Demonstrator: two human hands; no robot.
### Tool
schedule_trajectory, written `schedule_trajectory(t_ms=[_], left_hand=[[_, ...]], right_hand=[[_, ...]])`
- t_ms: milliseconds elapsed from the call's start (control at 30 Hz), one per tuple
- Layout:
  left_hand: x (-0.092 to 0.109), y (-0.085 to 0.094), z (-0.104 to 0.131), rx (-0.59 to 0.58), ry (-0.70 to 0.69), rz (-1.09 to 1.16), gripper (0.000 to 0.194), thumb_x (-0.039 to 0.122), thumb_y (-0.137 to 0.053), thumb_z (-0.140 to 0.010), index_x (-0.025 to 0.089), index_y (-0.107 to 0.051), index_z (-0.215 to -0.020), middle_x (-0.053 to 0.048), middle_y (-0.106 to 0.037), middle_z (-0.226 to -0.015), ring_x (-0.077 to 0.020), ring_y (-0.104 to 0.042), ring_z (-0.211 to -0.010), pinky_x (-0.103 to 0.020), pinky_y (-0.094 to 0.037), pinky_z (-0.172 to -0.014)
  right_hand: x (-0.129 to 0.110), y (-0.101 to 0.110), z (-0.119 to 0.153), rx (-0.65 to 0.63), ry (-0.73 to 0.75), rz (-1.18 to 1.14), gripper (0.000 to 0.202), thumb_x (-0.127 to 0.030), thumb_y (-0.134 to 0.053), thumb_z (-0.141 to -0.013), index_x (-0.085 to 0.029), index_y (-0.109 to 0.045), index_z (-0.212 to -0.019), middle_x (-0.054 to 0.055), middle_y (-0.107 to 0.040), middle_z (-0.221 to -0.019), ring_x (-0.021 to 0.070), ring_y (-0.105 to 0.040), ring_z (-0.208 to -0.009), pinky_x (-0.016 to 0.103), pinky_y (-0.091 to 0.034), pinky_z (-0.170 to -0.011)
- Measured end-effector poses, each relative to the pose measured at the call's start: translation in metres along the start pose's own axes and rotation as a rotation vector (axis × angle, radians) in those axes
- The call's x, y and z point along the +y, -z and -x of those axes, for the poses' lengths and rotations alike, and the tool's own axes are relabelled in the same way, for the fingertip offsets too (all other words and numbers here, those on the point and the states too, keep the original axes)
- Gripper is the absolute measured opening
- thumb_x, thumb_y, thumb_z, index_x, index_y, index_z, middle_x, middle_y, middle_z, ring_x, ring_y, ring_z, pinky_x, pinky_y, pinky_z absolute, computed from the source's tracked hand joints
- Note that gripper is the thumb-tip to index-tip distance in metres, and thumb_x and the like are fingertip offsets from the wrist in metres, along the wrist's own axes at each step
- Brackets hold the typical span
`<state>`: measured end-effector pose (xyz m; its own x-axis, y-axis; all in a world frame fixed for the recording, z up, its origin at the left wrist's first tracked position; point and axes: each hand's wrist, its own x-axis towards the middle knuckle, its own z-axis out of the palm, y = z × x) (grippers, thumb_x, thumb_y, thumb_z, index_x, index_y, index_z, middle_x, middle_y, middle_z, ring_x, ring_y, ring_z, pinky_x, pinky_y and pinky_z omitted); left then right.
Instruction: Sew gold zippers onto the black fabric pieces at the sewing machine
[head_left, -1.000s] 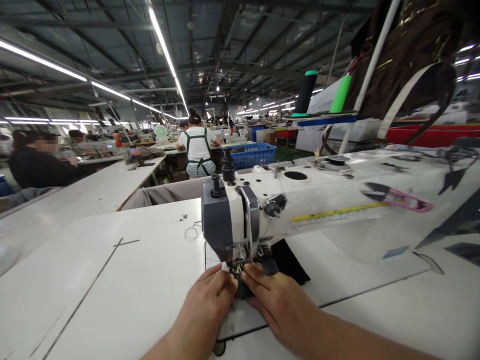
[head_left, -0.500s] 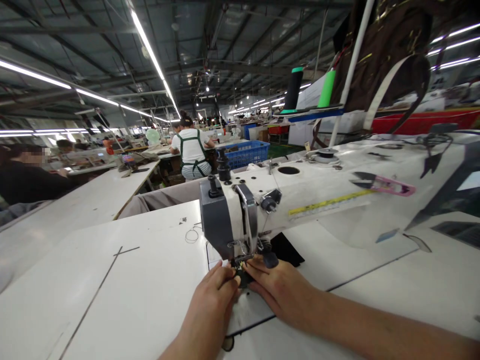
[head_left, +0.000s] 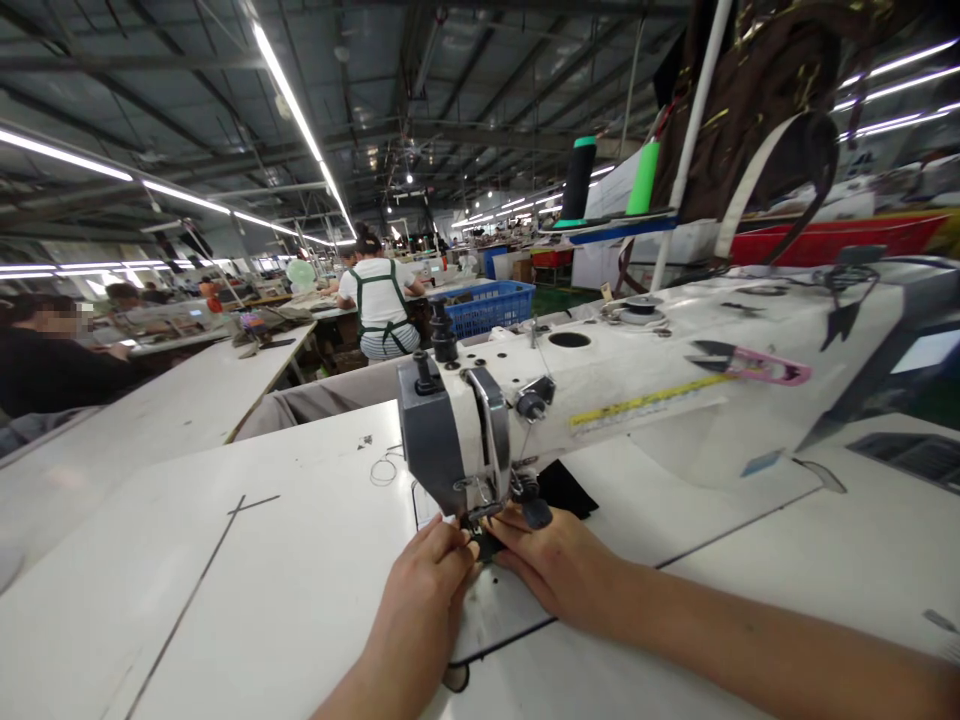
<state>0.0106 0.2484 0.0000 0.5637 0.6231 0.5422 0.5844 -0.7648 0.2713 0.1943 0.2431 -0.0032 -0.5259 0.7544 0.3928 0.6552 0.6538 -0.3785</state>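
Observation:
A white and dark grey sewing machine (head_left: pixel 480 420) stands in front of me, its needle area low at the centre. My left hand (head_left: pixel 424 590) is left of the needle, thumb and fingers closed on the edge of a small piece of black fabric (head_left: pixel 487 546) at the presser foot. From the right, my right hand (head_left: pixel 559 565) presses the same piece, its fingers held together and partly hidden behind the machine's parts. Another stretch of black fabric (head_left: pixel 568 490) lies flat behind my right hand; whether the two are joined I cannot tell.
Pink-handled thread snips (head_left: pixel 750 362) rest on the machine arm above a yellow measuring tape (head_left: pixel 649 400). Black (head_left: pixel 580 180) and green (head_left: pixel 643 178) thread cones stand behind. A blue basket (head_left: pixel 491 310) and a person in a green apron (head_left: pixel 380 305) are farther off.
The view has shifted slightly, so the machine appears a little farther left. Both hands stay at the needle with the black fabric, almost unmoved.

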Motion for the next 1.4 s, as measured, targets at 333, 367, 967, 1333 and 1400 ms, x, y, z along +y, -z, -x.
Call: schedule_trajectory(t_ms=[333,367,967,1333,1400], left_hand=[[-0.005,0.000,0.002,-0.023,-0.005,-0.008,0.021,0.011,-0.044,-0.084,0.017,-0.064,-0.085,-0.007,-0.063,-0.092,-0.0186,-0.061,-0.088,-0.031,-0.055,-0.078],[-0.005,0.000,0.003,-0.014,-0.011,-0.008,0.021,0.011,-0.044,-0.084,0.017,-0.064,-0.084,-0.007,-0.063,-0.092,-0.0186,-0.061,-0.088,-0.031,-0.055,-0.078],[-0.009,-0.007,0.004,0.068,0.017,0.040,0.018,0.012,-0.047,-0.084,0.019,-0.063,-0.080,-0.004,-0.064,-0.089,-0.0177,-0.061,-0.087,-0.030,-0.054,-0.076],[0.021,0.004,0.005,0.074,-0.153,-0.207,0.013,0.013,-0.049,-0.081,0.016,-0.059,-0.089,-0.007,-0.063,-0.087,-0.0204,-0.059,-0.081,-0.037,-0.053,-0.072],[0.042,-0.005,0.005,0.017,-0.267,-0.213,0.034,0.025,-0.055,-0.080,0.010,-0.053,-0.110,-0.014,-0.062,-0.101,-0.0259,-0.058,-0.093,-0.042,-0.052,-0.079]], right_hand=[[0.004,-0.003,0.000,0.008,-0.014,0.019,0.020,-0.015,-0.043,-0.085,-0.015,-0.055,-0.100,0.009,-0.062,-0.103,0.0206,-0.054,-0.103,0.034,-0.043,-0.091],[0.004,-0.003,0.000,0.009,-0.012,0.018,0.020,-0.015,-0.042,-0.085,-0.015,-0.055,-0.101,0.009,-0.061,-0.103,0.0202,-0.055,-0.102,0.033,-0.043,-0.090],[0.003,-0.009,-0.004,0.056,-0.047,0.046,0.015,-0.014,-0.043,-0.084,-0.018,-0.057,-0.088,0.007,-0.063,-0.095,0.0199,-0.058,-0.095,0.032,-0.045,-0.085],[0.038,0.038,0.033,0.053,-0.048,0.478,0.022,-0.014,-0.042,-0.082,-0.013,-0.062,-0.091,0.016,-0.061,-0.093,0.0283,-0.056,-0.087,0.047,-0.043,-0.079],[0.027,0.034,0.052,0.030,-0.071,0.460,0.026,-0.008,-0.036,-0.080,-0.014,-0.061,-0.081,0.012,-0.062,-0.079,0.0256,-0.058,-0.075,0.044,-0.044,-0.072]])
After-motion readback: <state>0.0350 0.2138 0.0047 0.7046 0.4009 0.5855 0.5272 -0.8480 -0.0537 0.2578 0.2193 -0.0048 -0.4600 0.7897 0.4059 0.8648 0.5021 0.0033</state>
